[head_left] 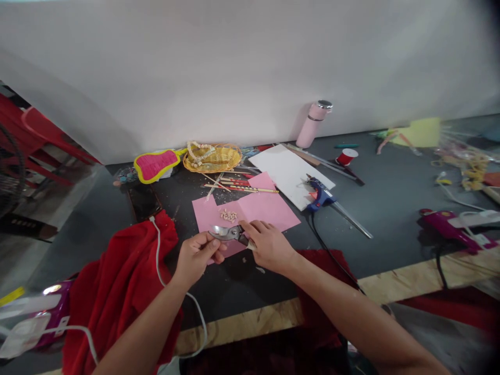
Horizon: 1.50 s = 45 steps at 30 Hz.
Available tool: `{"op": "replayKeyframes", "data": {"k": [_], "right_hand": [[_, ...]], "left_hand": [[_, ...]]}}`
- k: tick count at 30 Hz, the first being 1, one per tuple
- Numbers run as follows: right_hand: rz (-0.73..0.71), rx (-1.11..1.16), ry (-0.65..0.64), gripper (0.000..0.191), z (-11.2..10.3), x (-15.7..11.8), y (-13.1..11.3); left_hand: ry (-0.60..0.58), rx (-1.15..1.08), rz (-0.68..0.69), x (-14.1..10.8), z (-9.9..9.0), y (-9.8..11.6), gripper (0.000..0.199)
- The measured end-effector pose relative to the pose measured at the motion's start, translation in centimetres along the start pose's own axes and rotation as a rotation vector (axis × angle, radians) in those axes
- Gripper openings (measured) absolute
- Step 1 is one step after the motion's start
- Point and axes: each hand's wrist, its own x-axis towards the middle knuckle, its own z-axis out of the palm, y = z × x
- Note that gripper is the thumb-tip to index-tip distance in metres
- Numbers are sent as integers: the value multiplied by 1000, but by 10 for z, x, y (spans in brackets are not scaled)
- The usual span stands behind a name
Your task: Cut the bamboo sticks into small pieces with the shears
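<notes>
My right hand (271,247) is closed around the handles of a pair of pruning shears (228,233), whose metal blades point left over the pink paper (269,211). Right at the blade tips, my left hand (201,254) is pinched closed; whatever sits between its thumb and fingers is too small to make out. A little pile of short pale cut pieces (228,215) lies on the paper just beyond the shears. Behind it rest several thin sticks (234,185), some with red parts.
A yellow wicker basket (213,159), a pink bottle (312,124) and a red thread spool (347,156) stand toward the wall. To the right, a blue glue gun (321,195) touches a white board (291,169). A red cloth (117,276) and a phone (144,202) are at left.
</notes>
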Motion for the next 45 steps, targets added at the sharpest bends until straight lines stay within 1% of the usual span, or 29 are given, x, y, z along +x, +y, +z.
{"op": "replayKeyframes", "data": {"k": [4,8,11,13,19,27,33,39,42,45], "right_hand": [[8,-13,-25,52,0,-1,-1],[45,-14,0,51,4,0,-1],[53,-36,10,55,6,2,-1],[51,-58,-3,59,5,2,-1],[18,-59,-13,60,0,1,1],[8,-49,2,58,-1,1,1],[16,-39,-5,53,-1,1,-1],[20,-34,-41,48,-1,0,-3],[45,-34,-32,49,1,1,-2],[54,-31,-1,55,4,2,-1]], "left_hand": [[-3,-5,6,0,2,2,21],[37,50,44,0,4,4,19],[73,113,73,0,3,5,17],[68,136,73,-1,3,6,19],[21,89,38,0,1,7,23],[-52,30,11,3,-4,-1,24],[-49,-39,-2,2,-3,-3,24],[-49,-48,18,2,-3,-3,23],[-19,-36,37,2,-1,-2,22],[7,-34,56,3,1,-2,20]]}}
